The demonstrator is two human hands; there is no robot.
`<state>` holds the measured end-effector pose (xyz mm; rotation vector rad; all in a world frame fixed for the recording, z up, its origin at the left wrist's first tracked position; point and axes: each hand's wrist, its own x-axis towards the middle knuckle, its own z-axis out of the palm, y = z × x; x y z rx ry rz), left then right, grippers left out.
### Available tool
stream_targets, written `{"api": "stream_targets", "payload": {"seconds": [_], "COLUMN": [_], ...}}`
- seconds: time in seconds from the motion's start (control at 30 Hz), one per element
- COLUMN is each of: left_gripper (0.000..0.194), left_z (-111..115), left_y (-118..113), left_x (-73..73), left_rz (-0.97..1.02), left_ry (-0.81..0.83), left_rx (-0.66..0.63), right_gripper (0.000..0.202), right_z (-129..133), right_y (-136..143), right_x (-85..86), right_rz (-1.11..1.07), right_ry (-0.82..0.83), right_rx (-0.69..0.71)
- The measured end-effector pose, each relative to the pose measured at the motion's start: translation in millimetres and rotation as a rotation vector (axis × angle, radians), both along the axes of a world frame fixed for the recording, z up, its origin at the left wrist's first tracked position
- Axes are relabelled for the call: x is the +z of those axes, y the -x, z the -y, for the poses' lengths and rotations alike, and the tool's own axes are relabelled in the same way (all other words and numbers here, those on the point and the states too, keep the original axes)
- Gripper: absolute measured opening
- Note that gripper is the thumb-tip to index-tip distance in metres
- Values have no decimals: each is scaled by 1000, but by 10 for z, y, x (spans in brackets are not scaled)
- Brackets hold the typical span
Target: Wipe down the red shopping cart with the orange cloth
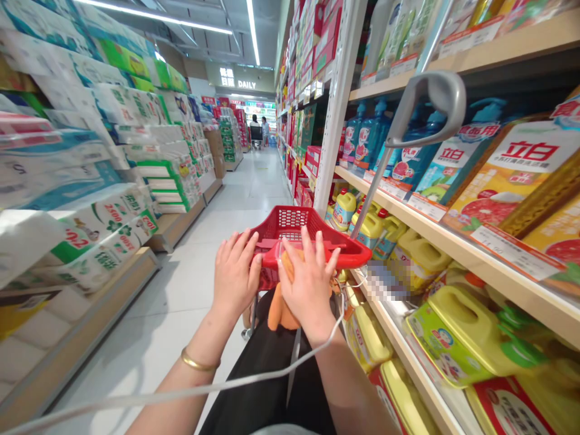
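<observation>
A red plastic shopping cart basket [292, 216] with a perforated far wall is in front of me. My left hand [236, 272] lies at its near left edge, palm down, with the fingers stretched forward. My right hand [309, 281] is spread over the near rim, on top of an orange soft-looking thing with rounded ends [276, 311]. The hand partly hides this thing, and I cannot tell its kind. Neither hand is wrapped around anything. A gold bangle [199, 361] is on my left wrist. A white cable [254, 379] runs across both forearms.
Close on the right, a shelf [507, 220] carries blue pump bottles [367, 136] and yellow jugs [475, 332]. A grey looped handle on a metal pole [426, 109] rises beside the cart. Tissue packs [104, 226] are stacked left. The aisle floor [254, 181] leads toward people [265, 128] far ahead.
</observation>
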<state>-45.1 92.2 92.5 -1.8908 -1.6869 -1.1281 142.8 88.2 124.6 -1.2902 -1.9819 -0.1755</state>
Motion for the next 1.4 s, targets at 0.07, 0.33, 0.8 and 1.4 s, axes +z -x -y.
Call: {"api": "stream_targets", "payload": {"seconds": [0.07,0.33,0.8,1.4], "left_gripper": [54,52,52,52], "left_z": [5,-10,4,-6], "left_y": [7,-54,-44,-36], "left_x": [3,7,24,20], "left_rz": [-3,27,23,11], "left_ry": [8,-23,0,-18], "left_rx": [-2,18,8,9], "right_gripper": [47,47,46,45], "right_z": [-66,-297,-308,-277], "right_y": [-174,-619,-690,-724], "right_x": [-25,-47,-78,-63], "right_rz": [-44,-153,-178,-145], "right_ry": [9,-19,8,-2], "right_rx": [-100,-374,-365,-334]}}
